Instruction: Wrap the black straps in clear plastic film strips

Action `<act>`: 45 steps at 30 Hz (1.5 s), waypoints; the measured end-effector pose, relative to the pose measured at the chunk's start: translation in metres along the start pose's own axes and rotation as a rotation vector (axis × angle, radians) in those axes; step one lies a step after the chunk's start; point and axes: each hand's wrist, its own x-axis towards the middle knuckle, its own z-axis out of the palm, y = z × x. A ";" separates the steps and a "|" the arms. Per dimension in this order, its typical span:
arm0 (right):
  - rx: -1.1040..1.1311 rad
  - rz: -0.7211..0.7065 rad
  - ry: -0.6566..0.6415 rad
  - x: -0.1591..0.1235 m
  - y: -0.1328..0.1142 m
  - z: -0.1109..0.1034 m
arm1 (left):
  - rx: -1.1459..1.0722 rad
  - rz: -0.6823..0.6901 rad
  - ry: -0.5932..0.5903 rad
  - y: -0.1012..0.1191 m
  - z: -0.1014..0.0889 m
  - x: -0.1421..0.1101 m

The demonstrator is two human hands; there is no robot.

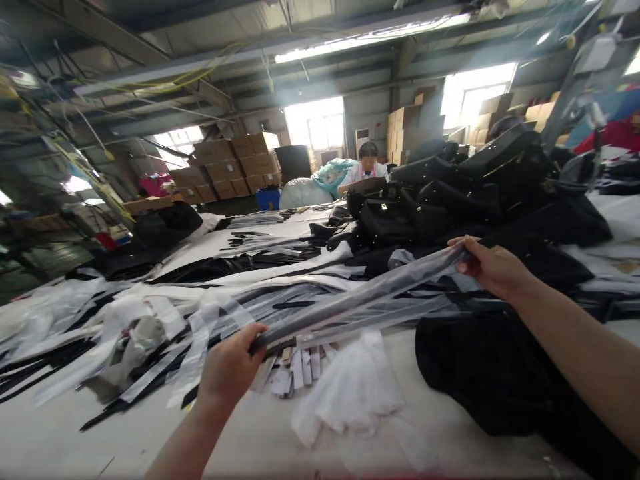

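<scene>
Between my two hands stretches a long dark strap in a translucent plastic sleeve [360, 297], slanting up to the right. My left hand [233, 363] is closed around its lower end. At the upper end, my right hand [487, 267] pinches the sleeve between thumb and fingers. Below the strap lie a crumpled white sheet of thin material [350, 393] and several small paper or card strips [300, 370]. A black cloth-like piece [475, 373] lies under my right forearm. More sleeved strips [300, 307] are spread behind the strap I hold.
Black bags [440, 193] are heaped at the back right of the white table [235, 440]. Loose black straps and clear wrappers [200, 320] cover the left. A person [369, 167] is across the table. Cardboard boxes [225, 163] are stacked behind.
</scene>
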 end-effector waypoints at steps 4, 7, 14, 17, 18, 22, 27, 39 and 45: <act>-0.157 0.150 0.165 0.028 0.030 -0.017 | 0.182 0.099 -0.059 0.037 0.016 0.067; -0.332 0.284 0.277 0.030 0.063 -0.039 | 0.167 0.145 -0.102 0.063 0.055 0.070; -0.619 0.026 0.144 -0.045 0.114 -0.050 | -0.164 0.681 -0.433 0.140 0.156 -0.027; -0.666 0.010 -0.021 -0.077 0.120 -0.034 | -0.269 0.677 -0.493 0.162 0.183 -0.047; -0.680 0.015 -0.050 -0.085 0.120 -0.030 | -0.307 0.641 -0.518 0.166 0.188 -0.049; -0.681 0.005 -0.092 -0.104 0.118 -0.019 | -0.418 0.487 -0.523 0.166 0.196 -0.046; -0.608 -0.002 -0.221 -0.121 0.122 0.009 | -0.594 0.230 -0.399 0.156 0.191 -0.040; -0.454 -0.031 -0.570 -0.147 0.146 0.125 | -1.283 -0.111 -0.305 0.140 0.116 -0.050; -0.411 0.034 -0.543 -0.149 0.152 0.140 | -1.165 -0.063 -0.201 0.127 0.101 -0.053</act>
